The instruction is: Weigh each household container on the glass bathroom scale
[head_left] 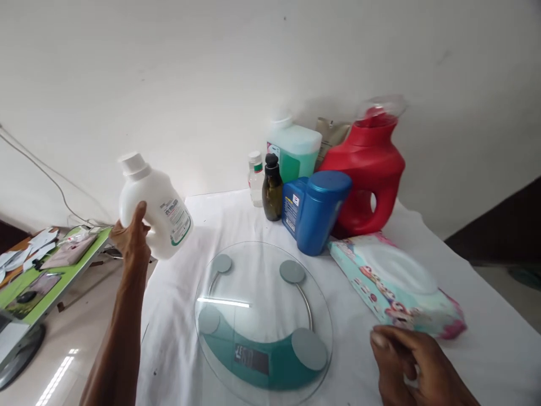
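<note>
My left hand (133, 234) is wrapped round the handle of a white plastic bottle (154, 208) with a white cap and a printed label. The bottle is tilted and held up at the left, over the table's edge. My right hand (416, 366) is curled, thumb close to the forefinger, with nothing visible in it. It is nearest to a pack of wet wipes (389, 282) lying at the right. Between my hands a round glass scale (257, 321) lies on the white cloth; its display digits are too blurred to read.
Behind the scale stand a small clear bottle (256, 180), a dark pump bottle (273, 192), a blue container (323, 211), a jug of green liquid (293, 149), a brown pouch (332, 135) and a red jug (367, 163). A green desk (80, 265) with papers is at the left.
</note>
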A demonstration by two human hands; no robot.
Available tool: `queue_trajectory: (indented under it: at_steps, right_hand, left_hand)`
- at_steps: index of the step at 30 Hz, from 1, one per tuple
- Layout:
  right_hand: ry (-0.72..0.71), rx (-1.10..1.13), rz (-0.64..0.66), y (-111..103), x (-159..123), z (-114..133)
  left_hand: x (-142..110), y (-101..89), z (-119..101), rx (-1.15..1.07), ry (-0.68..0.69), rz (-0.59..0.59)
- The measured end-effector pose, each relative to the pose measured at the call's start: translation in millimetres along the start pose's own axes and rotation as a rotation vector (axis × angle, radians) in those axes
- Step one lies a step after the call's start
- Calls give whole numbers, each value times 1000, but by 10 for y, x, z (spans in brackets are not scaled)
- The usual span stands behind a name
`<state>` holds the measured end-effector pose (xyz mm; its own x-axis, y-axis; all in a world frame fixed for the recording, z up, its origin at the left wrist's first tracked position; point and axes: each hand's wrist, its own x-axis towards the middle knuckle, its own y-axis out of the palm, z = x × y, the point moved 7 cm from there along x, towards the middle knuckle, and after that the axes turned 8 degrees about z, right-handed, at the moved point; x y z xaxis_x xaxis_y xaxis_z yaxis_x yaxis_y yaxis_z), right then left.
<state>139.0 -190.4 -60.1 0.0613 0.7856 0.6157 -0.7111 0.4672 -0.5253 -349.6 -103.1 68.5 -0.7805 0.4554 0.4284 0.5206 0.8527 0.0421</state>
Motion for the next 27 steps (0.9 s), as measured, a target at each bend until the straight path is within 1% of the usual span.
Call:
queue_trajectory:
  at_steps: [2, 4, 6, 7, 11, 14, 17, 20, 24, 27]
  right_hand:
    - [-69, -6, -38, 3, 29, 73]
    - [-113, 8, -59, 15, 24, 104]
    - [-152, 29, -70, 20, 6, 129]
    - [-171, 36, -75, 16, -2, 146]
    - [-228, 31, -108, -31, -22, 219]
    - [-236, 32, -137, -60, -21, 245]
    - [-245, 35, -164, -81, -15, 272]
    - [-247, 41, -164, -95, -7, 305]
    - [-194, 40, -96, -55, 7, 310]
    - [-165, 44, -51, 2, 3, 307]
  left_hand:
    - [-160, -136, -268, -56, 32, 63]
    - [-350, -217, -496, -115, 29, 134]
    - [-561, -243, -634, -186, -19, 197]
    - [-673, -234, -669, -227, -54, 227]
    - [-1155, -89, -681, -341, -192, 352]
    - [-1497, 30, -673, -329, -229, 411]
    - [-1752, 103, -661, -285, -242, 442]
    - [-1886, 117, -658, -230, -218, 446]
    - [-1964, 98, -698, -153, -148, 433]
    - [-2033, 88, -725, -130, -128, 444]
